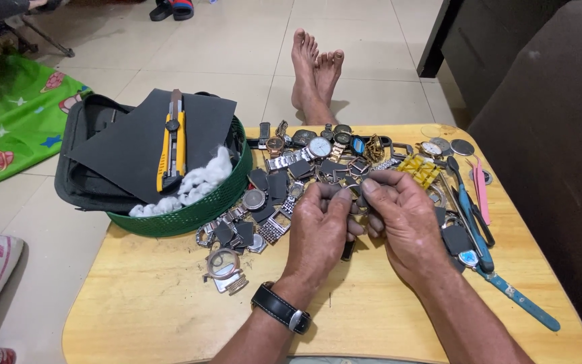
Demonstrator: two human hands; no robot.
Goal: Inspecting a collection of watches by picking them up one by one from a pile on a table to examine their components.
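Over on the left a green basket [190, 214] sits at the tabletop's [345, 317] edge, a dark sheet [129, 145] laid across it, a yellow utility knife [172, 145] on top and white cotton wadding [193, 182] spilling beside. Moving in, a heap of watch parts [291, 178] spreads across the wood: cases, dials, metal bracelets, with one empty watch case [223, 266] lying nearest the viewer. Now the left hand [318, 232], black strap at the wrist, fingers curled closed, thumb and forefinger pinching a small dark watch piece [353, 199]. Right up against it, the right hand [405, 222] closes on the same piece from the other side, fingertips meeting the left's. So the piece sits squarely between the two grips, equally near both, just above the heap; its long axis I cannot tell, too much is hidden by fingers. A dark sliver [348, 251] pokes out below the hands. Farther right lie blue-handled pliers [469, 216], pink tweezers [481, 189] and a blue watch strap [523, 302].
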